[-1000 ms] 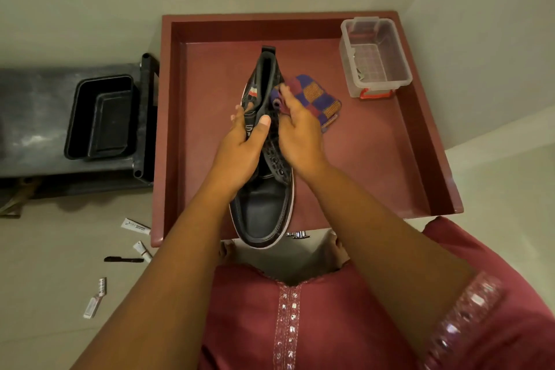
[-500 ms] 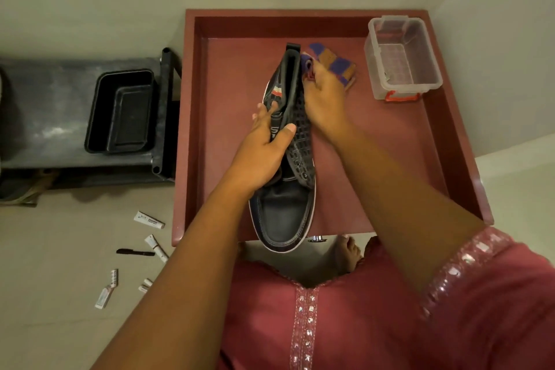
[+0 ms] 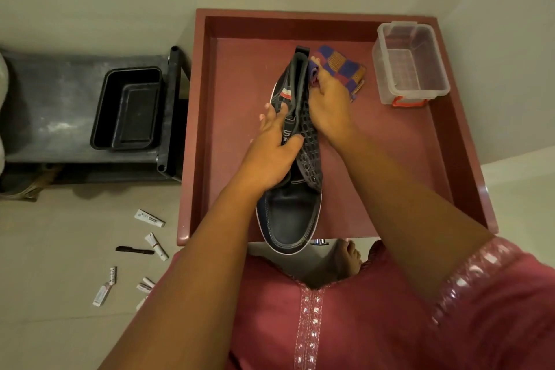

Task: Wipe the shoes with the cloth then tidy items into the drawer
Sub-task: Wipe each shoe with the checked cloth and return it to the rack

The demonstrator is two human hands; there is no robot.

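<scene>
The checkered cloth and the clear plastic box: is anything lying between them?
No. In the head view, only bare drawer floor separates the checkered cloth and clear plastic box.

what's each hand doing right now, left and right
Left hand: grips the black shoe around its middle.
Right hand: holds the checked cloth against the shoe's side.

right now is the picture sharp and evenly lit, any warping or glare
Head view: dim, warm light; wide-angle bending bows the drawer edges; shoe and both hands fairly sharp; soft sheen on the black shelf; the small tubes on the floor are too small to read.
</scene>
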